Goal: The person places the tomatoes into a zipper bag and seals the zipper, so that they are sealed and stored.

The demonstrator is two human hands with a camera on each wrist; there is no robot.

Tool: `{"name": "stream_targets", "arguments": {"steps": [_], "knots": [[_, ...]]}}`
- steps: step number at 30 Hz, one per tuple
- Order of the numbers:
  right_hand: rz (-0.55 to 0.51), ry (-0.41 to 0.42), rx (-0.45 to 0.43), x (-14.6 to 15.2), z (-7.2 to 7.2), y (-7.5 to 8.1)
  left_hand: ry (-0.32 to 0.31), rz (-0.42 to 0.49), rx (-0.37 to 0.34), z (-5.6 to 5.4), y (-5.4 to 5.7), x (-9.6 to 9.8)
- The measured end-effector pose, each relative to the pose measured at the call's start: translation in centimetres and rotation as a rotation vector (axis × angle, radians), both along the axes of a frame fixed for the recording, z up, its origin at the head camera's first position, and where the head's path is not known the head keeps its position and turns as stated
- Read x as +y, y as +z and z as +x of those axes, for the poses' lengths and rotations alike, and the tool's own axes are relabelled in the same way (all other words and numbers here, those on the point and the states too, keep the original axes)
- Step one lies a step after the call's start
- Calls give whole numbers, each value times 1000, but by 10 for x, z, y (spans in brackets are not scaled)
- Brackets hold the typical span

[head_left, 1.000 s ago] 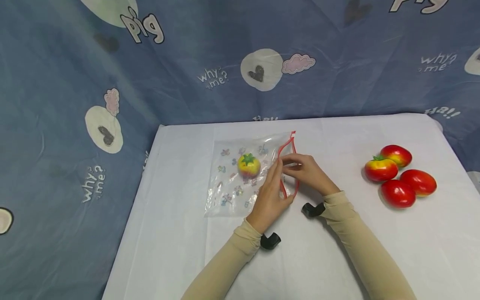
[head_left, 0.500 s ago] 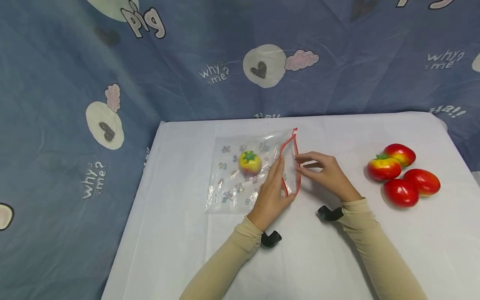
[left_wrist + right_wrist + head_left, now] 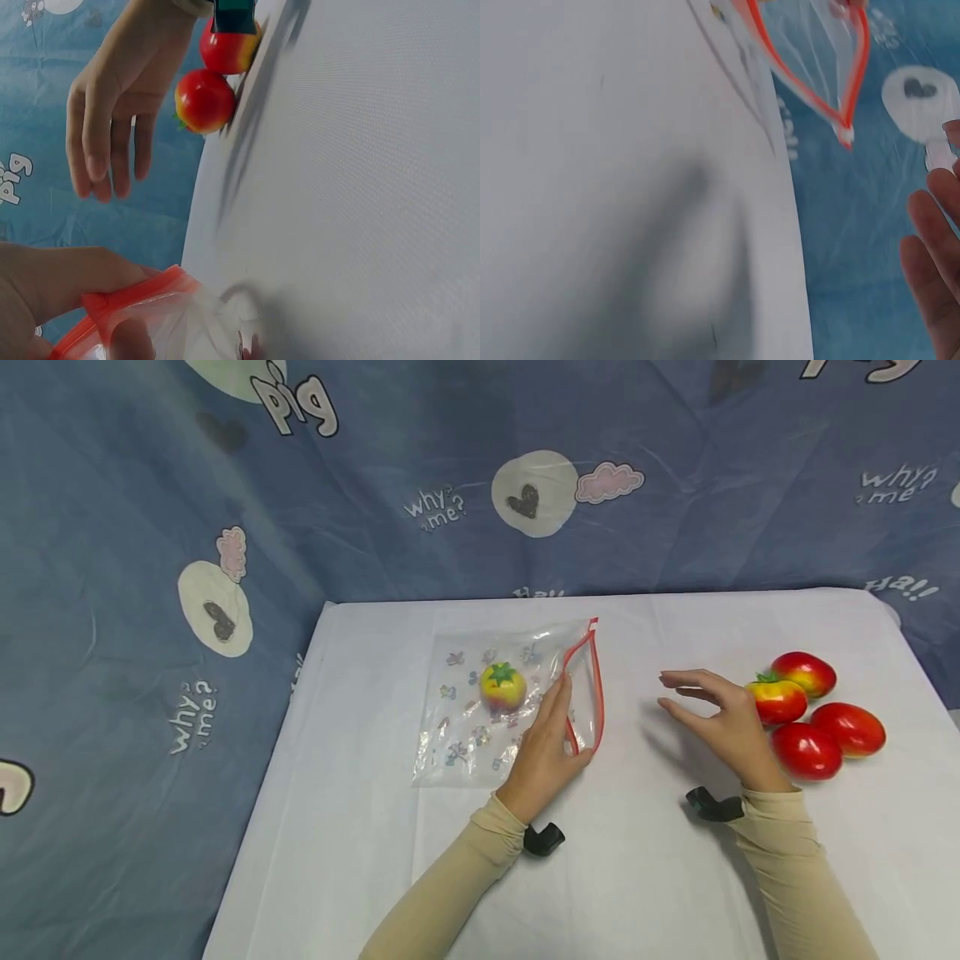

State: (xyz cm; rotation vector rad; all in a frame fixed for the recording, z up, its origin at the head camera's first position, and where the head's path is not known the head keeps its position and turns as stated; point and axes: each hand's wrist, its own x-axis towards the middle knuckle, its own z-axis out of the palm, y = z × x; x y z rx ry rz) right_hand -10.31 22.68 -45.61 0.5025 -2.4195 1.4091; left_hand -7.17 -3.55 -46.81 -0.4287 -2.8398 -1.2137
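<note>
My left hand [image 3: 545, 760] had its grip clamped on the clear plastic bag [image 3: 468, 760], fingers on one side of the mouth and thumb at the near corner, by the red zip edge [image 3: 598, 693]. The two sides of that edge stood apart, so the mouth gaped toward my right. The bag lay on the white-covered desk [image 3: 337, 860], its closed end to my left, with small coloured pictures printed on it. One yellow and reddish tomato [image 3: 503, 686] sat inside, green leafy top upward, around the middle of the bag and just left of my fingertips.

My right hand [image 3: 727, 727] held nothing. Its grip was apart, fingers bent and thumb clear of them, raised above the desk between the bag and four more tomatoes, and its shadow fell on the cloth. Those four lay close together on the right: a red and yellow one with a green top [image 3: 783, 700] partly behind my hand, a red one at the back [image 3: 803, 674], a red one at the near side [image 3: 807, 752] and another farthest right [image 3: 848, 729].

I wore beige sleeves [image 3: 450, 877], and a printed blue sheet [image 3: 360, 543] hung behind the desk.
</note>
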Motion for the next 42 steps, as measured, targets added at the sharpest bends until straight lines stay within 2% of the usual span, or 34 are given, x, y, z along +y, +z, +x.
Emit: {"name": "stream_targets", "arguments": {"steps": [10, 12, 16, 21, 26, 32, 42], "knots": [[181, -212, 18, 41, 15, 10, -4, -2, -3, 0, 0, 1], [228, -249, -12, 50, 17, 13, -5, 2, -5, 1, -1, 1], [297, -303, -136, 64, 20, 19, -9, 11, -4, 0, -1, 1], [383, -348, -247, 77, 21, 20, -14, 16, -5, 0, -1, 1], [480, -369, -335, 88, 19, 19, -18, 25, 4, 1, -1, 1], [549, -346, -445, 96, 17, 17, -16, 17, 6, 1, -1, 2], [547, -340, -465, 97, 16, 17, -3, -7, -3, 2, 1, 2]]}}
